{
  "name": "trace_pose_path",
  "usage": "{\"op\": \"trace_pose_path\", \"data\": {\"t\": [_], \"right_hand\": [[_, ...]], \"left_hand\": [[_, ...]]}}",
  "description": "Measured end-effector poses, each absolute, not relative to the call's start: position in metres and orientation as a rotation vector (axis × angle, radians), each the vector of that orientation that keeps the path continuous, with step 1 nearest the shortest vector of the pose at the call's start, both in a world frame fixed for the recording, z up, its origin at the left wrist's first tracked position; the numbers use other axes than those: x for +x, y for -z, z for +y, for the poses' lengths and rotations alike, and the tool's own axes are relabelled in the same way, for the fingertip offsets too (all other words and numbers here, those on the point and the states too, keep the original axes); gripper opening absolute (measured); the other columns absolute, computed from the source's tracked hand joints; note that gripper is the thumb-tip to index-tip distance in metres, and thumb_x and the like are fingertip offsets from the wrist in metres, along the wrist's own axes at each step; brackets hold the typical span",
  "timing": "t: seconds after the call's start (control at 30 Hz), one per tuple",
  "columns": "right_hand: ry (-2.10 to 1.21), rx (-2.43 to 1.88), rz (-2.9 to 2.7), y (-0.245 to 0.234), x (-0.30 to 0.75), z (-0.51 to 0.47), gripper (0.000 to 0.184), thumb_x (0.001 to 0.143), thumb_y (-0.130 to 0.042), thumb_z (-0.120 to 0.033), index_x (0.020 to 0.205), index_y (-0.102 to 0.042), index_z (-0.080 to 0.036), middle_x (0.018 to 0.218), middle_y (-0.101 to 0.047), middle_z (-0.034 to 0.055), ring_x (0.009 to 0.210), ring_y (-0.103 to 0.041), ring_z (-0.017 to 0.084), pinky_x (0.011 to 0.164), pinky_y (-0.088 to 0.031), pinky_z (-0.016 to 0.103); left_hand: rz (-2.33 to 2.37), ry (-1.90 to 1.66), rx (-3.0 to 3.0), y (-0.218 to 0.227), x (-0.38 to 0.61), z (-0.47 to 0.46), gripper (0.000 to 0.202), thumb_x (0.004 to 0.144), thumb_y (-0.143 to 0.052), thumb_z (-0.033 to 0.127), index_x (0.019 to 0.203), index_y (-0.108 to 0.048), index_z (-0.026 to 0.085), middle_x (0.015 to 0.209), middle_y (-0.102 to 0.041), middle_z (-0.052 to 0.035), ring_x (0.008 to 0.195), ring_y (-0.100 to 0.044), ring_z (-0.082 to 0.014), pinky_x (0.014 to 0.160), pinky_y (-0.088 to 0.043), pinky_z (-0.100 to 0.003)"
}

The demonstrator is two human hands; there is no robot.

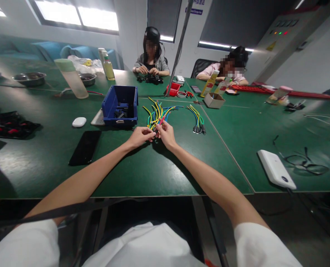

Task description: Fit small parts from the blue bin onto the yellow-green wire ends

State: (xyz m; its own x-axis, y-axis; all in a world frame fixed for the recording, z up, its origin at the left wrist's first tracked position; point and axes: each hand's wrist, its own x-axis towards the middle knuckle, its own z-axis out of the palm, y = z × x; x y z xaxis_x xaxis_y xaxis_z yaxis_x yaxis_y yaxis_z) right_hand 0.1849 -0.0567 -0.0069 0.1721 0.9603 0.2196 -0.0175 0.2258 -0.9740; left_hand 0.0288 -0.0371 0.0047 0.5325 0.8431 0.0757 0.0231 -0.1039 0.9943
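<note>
While seated at the green table (159, 178), working beside the blue bin (120, 105) of dark parts. Behind the hands, a loose fan of yellow, green and blue wires (157, 111); to its right, a smaller wire bundle (197, 118) already tipped with dark connectors, seemingly finished. Left hand (139, 137) and right hand (167, 134), fingertips pinched together, gripping a red-ended wire (159, 122). By the look of it, most wires left to do.
</note>
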Motion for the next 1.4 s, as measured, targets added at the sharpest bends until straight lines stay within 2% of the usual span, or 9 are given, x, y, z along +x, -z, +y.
{"op": "trace_pose_path", "data": {"t": [0.37,0.7,0.83,1.03,1.17,1.27,1.4], "right_hand": [[-0.902,-1.137,-1.239,0.007,0.184,-0.058,0.052,0.081,-0.059,-0.048,0.122,-0.058,-0.016,0.066,-0.06,-0.0042,0.047,-0.048,0.008,0.047,-0.041,0.022],[-0.691,-1.243,-1.328,0.015,0.186,-0.053,0.039,0.085,-0.054,-0.041,0.115,-0.06,-0.018,0.067,-0.061,-0.0034,0.051,-0.052,0.01,0.054,-0.043,0.022],[-0.614,-1.286,-1.313,0.015,0.187,-0.053,0.036,0.085,-0.051,-0.04,0.112,-0.061,-0.017,0.067,-0.061,-0.0023,0.053,-0.051,0.012,0.054,-0.041,0.023],[-0.435,-1.336,-1.304,0.011,0.195,-0.054,0.039,0.086,-0.048,-0.039,0.113,-0.064,-0.016,0.068,-0.059,-0.0012,0.058,-0.049,0.014,0.062,-0.041,0.025],[-0.282,-1.428,-1.365,0.01,0.208,-0.056,0.044,0.09,-0.04,-0.038,0.12,-0.062,-0.015,0.068,-0.061,0.001,0.057,-0.05,0.016,0.064,-0.042,0.027],[-0.106,-1.518,-1.437,0.008,0.22,-0.057,0.048,0.092,-0.037,-0.035,0.131,-0.056,-0.014,0.078,-0.066,0.0062,0.063,-0.056,0.019,0.07,-0.044,0.03],[0.09,-1.666,-1.485,0.006,0.233,-0.06,0.054,0.093,-0.035,-0.033,0.142,-0.046,-0.011,0.088,-0.071,0.0123,0.072,-0.062,0.024,0.075,-0.046,0.034]], "left_hand": [[0.822,-0.843,1.663,-0.001,0.028,-0.036,0.034,0.067,-0.077,0.043,0.079,-0.063,0.014,0.071,-0.07,-0.0052,0.055,-0.059,-0.0123,0.053,-0.046,-0.024],[0.798,-0.857,1.81,-0.003,0.026,-0.041,0.026,0.075,-0.069,0.04,0.083,-0.066,0.016,0.071,-0.069,-0.0037,0.062,-0.063,-0.0159,0.062,-0.051,-0.028],[0.837,-0.91,1.99,-0.007,0.023,-0.041,0.02,0.08,-0.063,0.036,0.082,-0.07,0.018,0.076,-0.07,-0.0037,0.069,-0.063,-0.0175,0.071,-0.05,-0.029],[0.946,-1.058,2.188,-0.007,0.018,-0.032,0.021,0.084,-0.055,0.029,0.096,-0.069,0.019,0.098,-0.071,-0.0089,0.096,-0.064,-0.0242,0.094,-0.047,-0.037],[1.022,-1.05,2.294,-0.003,0.015,-0.025,0.029,0.082,-0.057,0.026,0.108,-0.068,0.018,0.127,-0.061,-0.0114,0.123,-0.053,-0.0269,0.111,-0.036,-0.042],[1.08,-1.015,2.316,0.002,0.013,-0.022,0.041,0.082,-0.058,0.028,0.121,-0.063,0.018,0.143,-0.049,-0.0132,0.135,-0.043,-0.0287,0.115,-0.03,-0.045],[1.115,-0.913,2.404,0.01,0.011,-0.02,0.049,0.086,-0.055,0.033,0.131,-0.056,0.015,0.15,-0.041,-0.0178,0.141,-0.035,-0.0311,0.116,-0.027,-0.047]]}}
